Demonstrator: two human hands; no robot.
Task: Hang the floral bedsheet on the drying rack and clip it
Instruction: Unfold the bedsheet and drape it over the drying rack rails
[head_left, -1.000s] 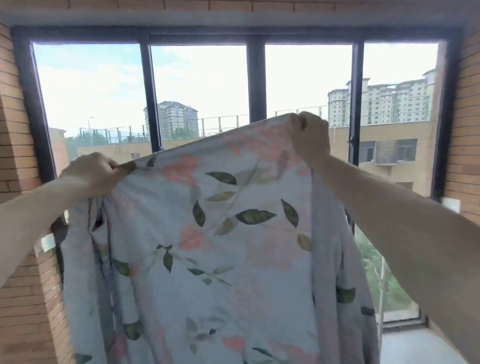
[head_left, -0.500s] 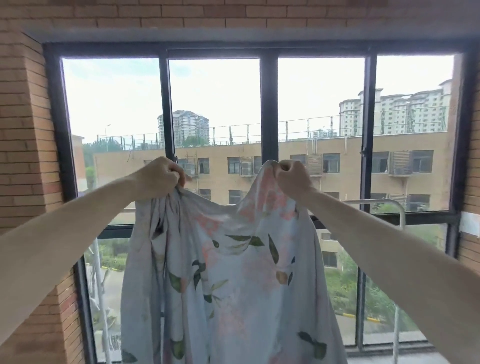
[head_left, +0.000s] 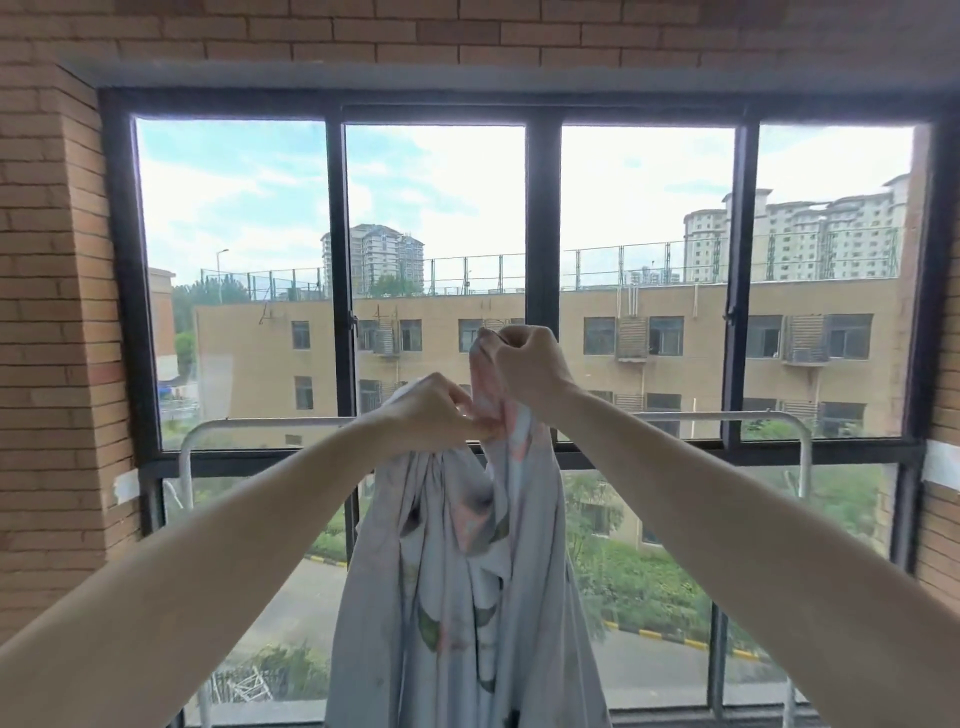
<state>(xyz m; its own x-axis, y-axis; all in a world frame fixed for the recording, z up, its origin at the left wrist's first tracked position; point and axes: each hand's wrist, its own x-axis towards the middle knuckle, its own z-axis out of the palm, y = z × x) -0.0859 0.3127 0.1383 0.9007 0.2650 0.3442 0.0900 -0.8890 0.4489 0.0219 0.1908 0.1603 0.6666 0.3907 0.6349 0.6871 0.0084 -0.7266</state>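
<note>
Grey floral sheet (head_left: 467, 597) is bunched between your hands, in front of the white rack (head_left: 779, 417), not on it. Your left hand (head_left: 434, 415) pinches a gathered edge below the rack's top bar level; your right hand (head_left: 524, 364), fist clamped on a corner, sits above it. Rest of sheet hangs straight down. Window (head_left: 543, 218) behind rack.

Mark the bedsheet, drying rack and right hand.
bedsheet (head_left: 457, 582), head view, hanging folds
drying rack (head_left: 717, 415), head view, top rail right of the hands
right hand (head_left: 524, 364), head view, back of fist
</note>
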